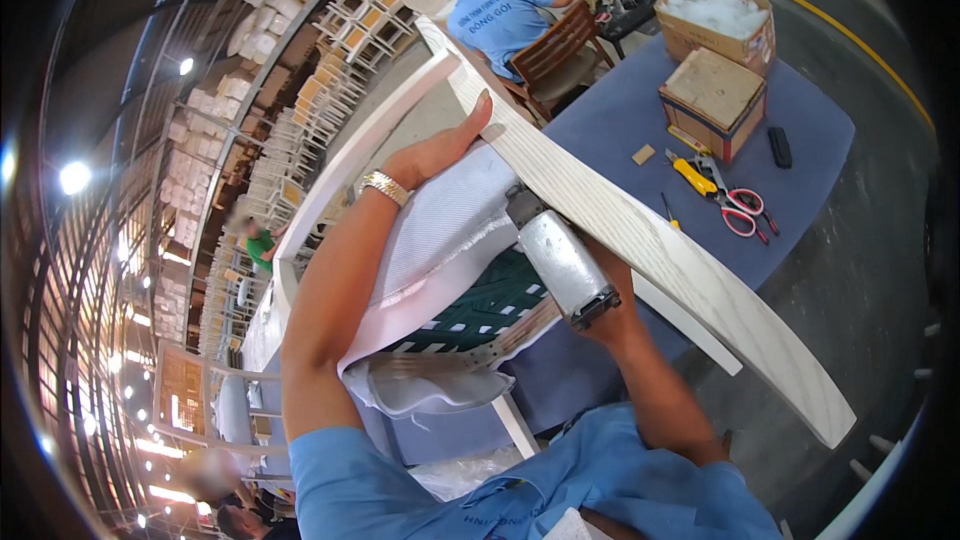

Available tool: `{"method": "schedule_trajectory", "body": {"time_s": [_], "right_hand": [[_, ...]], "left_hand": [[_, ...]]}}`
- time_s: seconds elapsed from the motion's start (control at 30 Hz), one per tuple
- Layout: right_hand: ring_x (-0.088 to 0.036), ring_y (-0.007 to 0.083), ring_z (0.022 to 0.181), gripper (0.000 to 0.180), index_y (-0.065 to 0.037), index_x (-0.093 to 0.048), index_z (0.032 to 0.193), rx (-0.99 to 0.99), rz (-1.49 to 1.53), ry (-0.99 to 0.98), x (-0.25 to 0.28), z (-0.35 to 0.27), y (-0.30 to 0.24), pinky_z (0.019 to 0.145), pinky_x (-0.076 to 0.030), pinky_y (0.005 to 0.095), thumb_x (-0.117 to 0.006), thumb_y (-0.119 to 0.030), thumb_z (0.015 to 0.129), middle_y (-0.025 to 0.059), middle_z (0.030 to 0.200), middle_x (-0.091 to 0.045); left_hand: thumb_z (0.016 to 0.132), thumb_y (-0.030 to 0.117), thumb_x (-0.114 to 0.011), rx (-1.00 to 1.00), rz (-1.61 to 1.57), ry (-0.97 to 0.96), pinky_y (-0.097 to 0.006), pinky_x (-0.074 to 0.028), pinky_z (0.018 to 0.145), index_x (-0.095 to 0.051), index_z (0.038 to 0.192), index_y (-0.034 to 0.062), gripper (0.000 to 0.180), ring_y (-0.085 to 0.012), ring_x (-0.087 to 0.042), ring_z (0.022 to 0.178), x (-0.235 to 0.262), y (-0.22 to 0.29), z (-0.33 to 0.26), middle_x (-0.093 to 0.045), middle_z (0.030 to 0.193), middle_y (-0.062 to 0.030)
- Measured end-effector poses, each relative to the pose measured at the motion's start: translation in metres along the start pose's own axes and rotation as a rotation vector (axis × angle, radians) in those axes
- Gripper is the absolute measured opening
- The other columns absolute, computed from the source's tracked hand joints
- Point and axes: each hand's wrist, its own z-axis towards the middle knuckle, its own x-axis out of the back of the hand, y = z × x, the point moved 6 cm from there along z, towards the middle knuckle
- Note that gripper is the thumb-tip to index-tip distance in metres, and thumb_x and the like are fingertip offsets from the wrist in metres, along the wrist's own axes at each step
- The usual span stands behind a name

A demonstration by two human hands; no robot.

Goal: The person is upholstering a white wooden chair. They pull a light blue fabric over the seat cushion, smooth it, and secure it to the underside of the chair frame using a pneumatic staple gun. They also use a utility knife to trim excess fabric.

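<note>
A pale wooden chair frame (640,218) lies tilted across the blue-covered table in front of me. Whitish mesh fabric (445,215) is laid over its seat, the lower edge hanging loose. Dark green woven webbing (490,298) shows beneath the fabric. My left hand (440,148) rests open on the fabric and the frame, fingers stretched along the wood. In my right hand (612,290) is a silver staple gun (566,265), its nose against the fabric beside the wooden rail. The gun hides part of the right hand's fingers.
On the blue table (820,120) lie yellow-handled pliers (695,178), red-handled scissors (742,212), a small screwdriver (671,211) and a black object (779,147). A closed box (715,100) stands before a carton of white stuffing (715,25). Beyond, a blue-shirted person (505,20) sits near a brown chair (560,45).
</note>
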Motion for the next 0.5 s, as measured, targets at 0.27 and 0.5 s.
{"method": "schedule_trajectory", "body": {"time_s": [0.27, 0.5], "right_hand": [[-0.057, 0.0353, 0.130, 0.072, 0.001, -0.056, 0.142, 0.022, -0.009, -0.022, 0.001, 0.000, -0.008, 0.112, -0.040, 0.0425, -0.080, -0.018, 0.076, 0.0215, 0.140, -0.060], [-0.060, 0.0376, 0.127, 0.074, 0.001, -0.058, 0.140, 0.049, -0.050, 0.006, 0.003, 0.005, -0.020, 0.109, -0.044, 0.0434, -0.083, -0.015, 0.072, 0.0221, 0.137, -0.061]], "left_hand": [[0.092, 0.088, -0.028, -0.002, 0.435, 0.190, -0.046, -0.045, 0.105, -0.068, 0.118, -0.0124, 0.111, -0.0423, -0.064, 0.118, -0.002, 0.038, -0.041, -0.066, 0.115, -0.0379], [0.092, 0.085, -0.037, 0.059, 0.603, 0.364, -0.049, -0.049, 0.095, -0.069, 0.111, -0.0118, 0.103, -0.0471, -0.068, 0.105, -0.021, 0.057, -0.063, -0.069, 0.103, -0.0362]]}}
